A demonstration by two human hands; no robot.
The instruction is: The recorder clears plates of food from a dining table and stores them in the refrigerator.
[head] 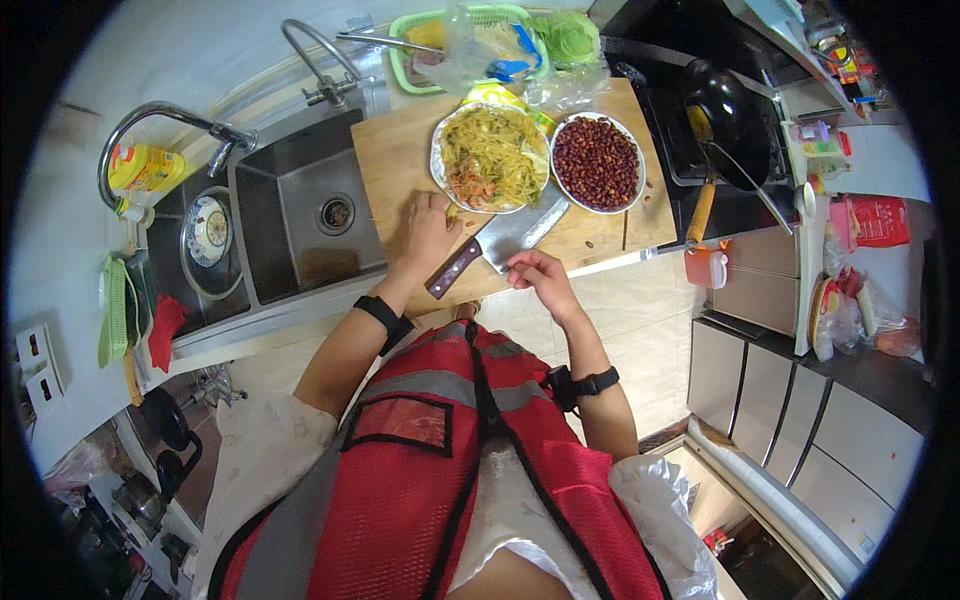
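My left hand [431, 230] rests on the wooden cutting board [397, 161], its fingers curled by a small yellowish piece of food at the lower left of a plate of shredded food [491, 154]; whether it grips the piece is unclear. A cleaver [517, 236] lies on the board, its dark handle pointing toward me. Beyond the blade stands an oval plate of red peanuts [598, 161]. My right hand [536, 276] hovers at the board's front edge beside the cleaver blade, fingers bent and thumb near the index finger; I cannot tell whether anything is between them.
Left of the board is a double sink [300, 217] with a tap and a bowl in its far basin. A green basket [420, 22] of food and a cabbage [566, 36] stand behind. A wok [727, 120] with a ladle is on the stove at right.
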